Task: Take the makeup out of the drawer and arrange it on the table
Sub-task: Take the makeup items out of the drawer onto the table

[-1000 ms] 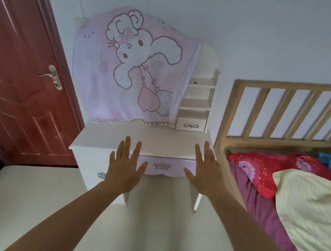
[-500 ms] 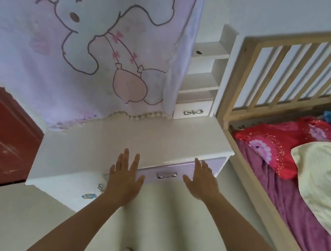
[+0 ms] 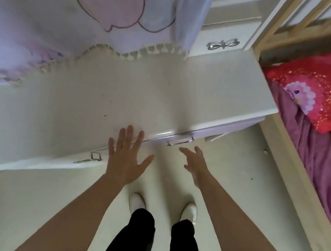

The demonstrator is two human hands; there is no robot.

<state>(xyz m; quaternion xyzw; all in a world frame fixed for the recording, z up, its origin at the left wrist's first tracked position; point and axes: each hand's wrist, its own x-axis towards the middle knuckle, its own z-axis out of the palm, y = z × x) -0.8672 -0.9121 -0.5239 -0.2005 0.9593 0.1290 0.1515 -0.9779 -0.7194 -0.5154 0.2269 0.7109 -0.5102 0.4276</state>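
Pale floor [image 3: 236, 189] fills my near view, with two white shoes [image 3: 136, 203] planted on it. Just beyond them I read the left grip [image 3: 126, 158] as released, fingers spread flat, tips over the front edge of the counter [image 3: 100, 94]; whether they touch it I cannot tell. The right grip [image 3: 194, 162] is released too, fingers loosely extended just below the handle [image 3: 180, 141] of the lilac drawer [image 3: 224, 131], which is closed, its contents hidden from me. Farther back a pink cartoon cloth [image 3: 48, 11] hangs down to the counter. A bed [image 3: 316, 158] stands to the right.
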